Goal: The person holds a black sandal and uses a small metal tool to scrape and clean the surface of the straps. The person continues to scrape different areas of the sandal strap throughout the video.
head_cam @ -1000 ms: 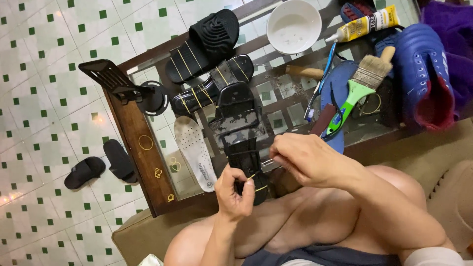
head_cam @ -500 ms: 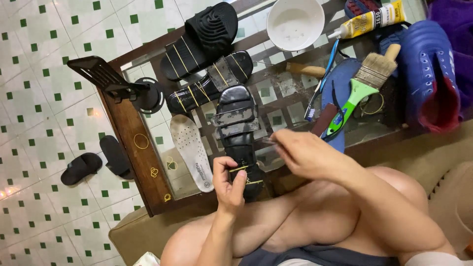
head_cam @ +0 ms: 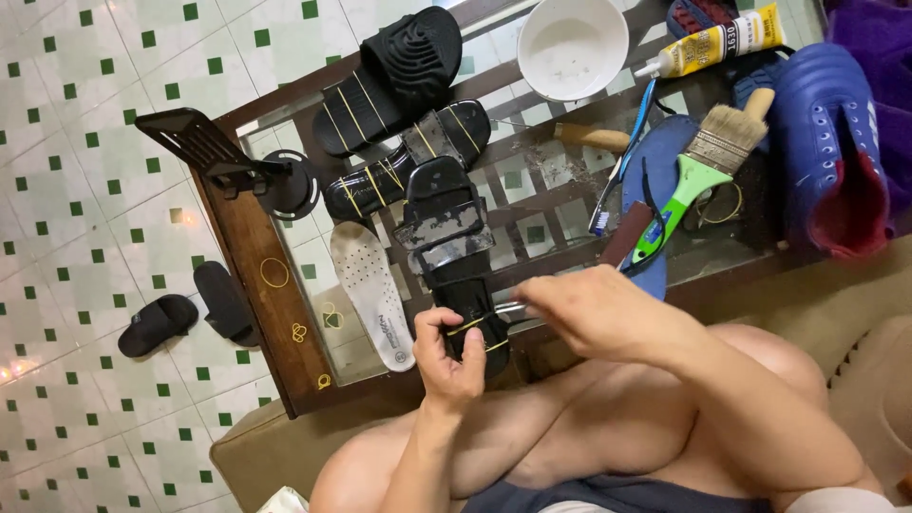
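We are looking at an evenly lit indoor scene under soft, diffuse light, with no hard shadows falling anywhere. A small warm glint is shining on the tiled floor (head_cam: 66, 114) at the left, and another at its far left edge. The glass tabletop (head_cam: 532, 190) is reflecting pale streaks toward the far side, and the white bowl (head_cam: 573, 46) is glowing brightest. The right hand (head_cam: 589, 309) is smearing slightly with motion, while the left hand (head_cam: 454, 351) is staying sharper. Straight lines are bending a little at the frame's edges.
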